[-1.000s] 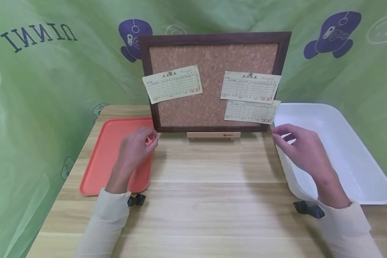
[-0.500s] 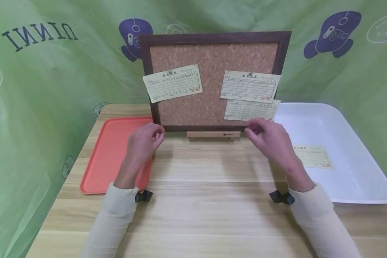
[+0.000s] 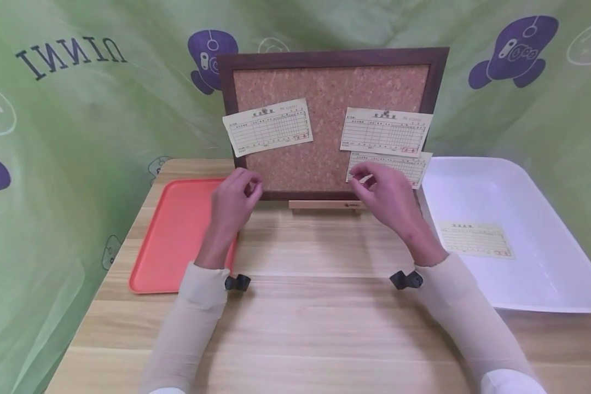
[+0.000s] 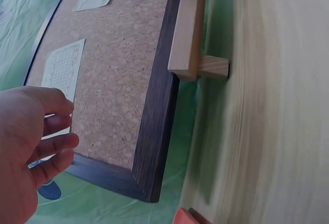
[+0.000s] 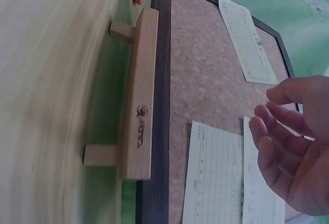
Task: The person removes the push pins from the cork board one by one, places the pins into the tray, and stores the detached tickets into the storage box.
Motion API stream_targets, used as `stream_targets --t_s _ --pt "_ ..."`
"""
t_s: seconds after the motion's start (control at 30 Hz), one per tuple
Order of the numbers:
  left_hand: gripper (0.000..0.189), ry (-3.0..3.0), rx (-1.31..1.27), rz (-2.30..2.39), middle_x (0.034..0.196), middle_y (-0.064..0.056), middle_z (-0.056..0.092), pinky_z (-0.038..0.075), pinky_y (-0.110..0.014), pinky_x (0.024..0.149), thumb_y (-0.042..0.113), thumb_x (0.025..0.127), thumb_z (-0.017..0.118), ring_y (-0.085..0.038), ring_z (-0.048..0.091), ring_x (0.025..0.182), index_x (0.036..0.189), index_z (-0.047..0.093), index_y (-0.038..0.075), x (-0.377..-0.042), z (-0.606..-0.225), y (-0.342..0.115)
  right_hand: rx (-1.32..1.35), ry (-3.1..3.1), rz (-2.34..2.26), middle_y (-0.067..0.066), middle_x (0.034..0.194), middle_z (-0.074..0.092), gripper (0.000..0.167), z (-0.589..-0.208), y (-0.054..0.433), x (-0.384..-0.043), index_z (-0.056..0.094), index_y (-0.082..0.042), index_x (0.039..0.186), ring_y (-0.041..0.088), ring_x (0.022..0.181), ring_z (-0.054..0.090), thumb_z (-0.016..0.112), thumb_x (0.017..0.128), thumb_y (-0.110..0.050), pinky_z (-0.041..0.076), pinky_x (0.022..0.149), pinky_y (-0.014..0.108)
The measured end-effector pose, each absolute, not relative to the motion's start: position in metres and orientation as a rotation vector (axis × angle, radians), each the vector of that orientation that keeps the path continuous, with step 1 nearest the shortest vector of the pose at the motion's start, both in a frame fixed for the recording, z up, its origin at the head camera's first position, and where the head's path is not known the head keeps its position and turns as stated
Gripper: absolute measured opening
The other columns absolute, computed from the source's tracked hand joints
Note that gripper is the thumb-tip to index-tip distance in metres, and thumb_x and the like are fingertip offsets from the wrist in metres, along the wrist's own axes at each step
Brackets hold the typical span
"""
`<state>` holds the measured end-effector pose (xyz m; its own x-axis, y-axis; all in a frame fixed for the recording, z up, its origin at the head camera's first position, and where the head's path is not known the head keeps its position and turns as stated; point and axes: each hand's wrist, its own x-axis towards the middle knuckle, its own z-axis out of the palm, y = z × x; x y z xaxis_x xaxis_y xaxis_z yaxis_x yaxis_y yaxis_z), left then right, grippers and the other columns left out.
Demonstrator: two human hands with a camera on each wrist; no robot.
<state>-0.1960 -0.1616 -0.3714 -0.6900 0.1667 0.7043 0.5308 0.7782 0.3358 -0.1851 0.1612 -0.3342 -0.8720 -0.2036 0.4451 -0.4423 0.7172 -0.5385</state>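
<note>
A dark-framed cork board [image 3: 320,87] leans on a wooden easel [image 3: 325,204]. A tilted receipt slip [image 3: 271,131] is pinned at its left. At its right an upper slip [image 3: 386,131] overlaps a lower slip [image 3: 417,167]. My left hand [image 3: 231,202] hovers before the board's lower left corner, below the tilted slip, fingers loosely curled round nothing. My right hand [image 3: 389,194] is in front of the lower slip and covers part of it in the head view. In the right wrist view its fingers [image 5: 277,147] are bent and hold nothing.
A red tray [image 3: 174,241] lies to the left on the wooden table [image 3: 305,328]. To the right stands a white bin [image 3: 546,251] with one receipt slip [image 3: 477,241] lying in it. A green printed cloth [image 3: 74,120] hangs behind.
My right hand has moved left and up from the white bin's edge to the lower slip, uncovering the slip in the bin. My left hand has shifted right and up from the red tray.
</note>
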Motion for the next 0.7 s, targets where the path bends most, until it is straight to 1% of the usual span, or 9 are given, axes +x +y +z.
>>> stream_targets --t_s 0.27,0.37,0.5,0.7 --pt "0.005 -2.228 -0.545 -0.583 0.087 -0.01 0.067 0.051 -0.037 0.052 -0.002 0.09 0.068 -0.025 0.064 0.067 0.09 0.072 0.0 -0.212 -0.366 -0.149 0.456 -2.528 0.899 0.005 0.098 0.073 0.018 -0.327 0.14 -0.204 0.074 -0.008 0.107 0.02 0.078 0.066 0.066 0.099 -0.021 0.049 0.069 0.036" --pt "0.006 -2.216 -0.536 -0.612 0.089 -0.012 0.068 0.051 -0.037 0.053 -0.001 0.092 0.067 -0.026 0.066 0.069 0.092 0.072 -0.001 -0.219 -0.362 -0.146 0.466 -2.514 0.901 0.004 0.096 0.072 0.017 -0.324 0.135 -0.211 0.074 -0.008 0.106 0.019 0.077 0.065 0.066 0.099 -0.021 0.048 0.068 0.036" --pt "0.006 -2.185 -0.525 -0.617 0.089 -0.013 0.067 0.05 -0.038 0.052 -0.001 0.092 0.067 -0.028 0.066 0.071 0.094 0.072 -0.001 -0.226 -0.355 -0.144 0.502 -2.498 0.909 0.005 0.096 0.072 0.018 -0.321 0.127 -0.22 0.073 -0.006 0.108 0.018 0.079 0.064 0.067 0.1 -0.021 0.05 0.072 0.035" --pt "0.01 -2.153 -0.537 -0.601 0.096 -0.014 0.069 0.054 -0.039 0.059 0.001 0.092 0.071 -0.028 0.068 0.078 0.102 0.073 -0.001 -0.238 -0.341 -0.14 0.553 -2.475 0.884 0.006 0.096 0.071 0.022 -0.312 0.114 -0.232 0.07 -0.005 0.111 0.019 0.079 0.066 0.069 0.099 -0.023 0.052 0.071 0.033"
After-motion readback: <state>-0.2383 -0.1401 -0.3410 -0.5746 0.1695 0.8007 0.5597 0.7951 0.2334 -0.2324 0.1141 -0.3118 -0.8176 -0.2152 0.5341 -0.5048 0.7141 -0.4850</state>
